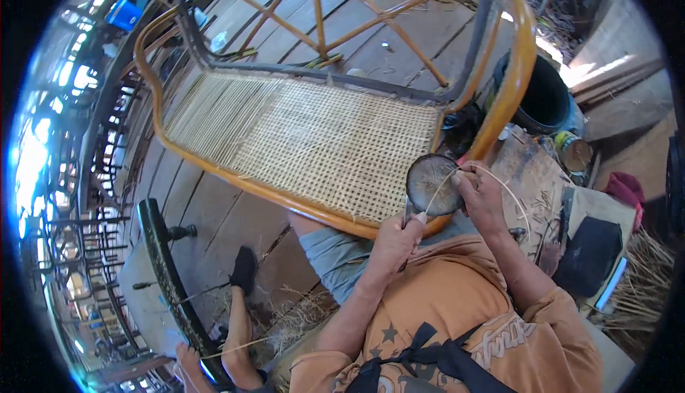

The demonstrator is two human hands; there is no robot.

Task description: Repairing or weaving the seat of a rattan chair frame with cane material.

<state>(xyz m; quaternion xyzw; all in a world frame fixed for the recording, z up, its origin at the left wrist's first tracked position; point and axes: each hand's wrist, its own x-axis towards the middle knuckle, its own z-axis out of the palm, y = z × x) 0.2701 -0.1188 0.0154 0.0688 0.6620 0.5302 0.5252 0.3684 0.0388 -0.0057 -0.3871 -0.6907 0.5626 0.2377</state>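
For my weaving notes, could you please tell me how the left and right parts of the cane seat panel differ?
The left part shows only parallel strands running one way, close together. The right part is crossed into an open grid with small square holes. Both are pale straw-coloured cane held in the same orange frame.

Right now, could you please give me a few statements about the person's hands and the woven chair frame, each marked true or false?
1. The left hand grips a thin tool with its tip pointing up. True.
2. The right hand rests flat on the floor planks. False: it is raised at the frame's corner, pinching a thin cane strand.
3. The woven cane panel sits in an orange frame. True.
4. The two hands are far apart. False: they work close together beside a round dark object.
5. The black tub stands on the woven panel. False: it stands beyond the frame.
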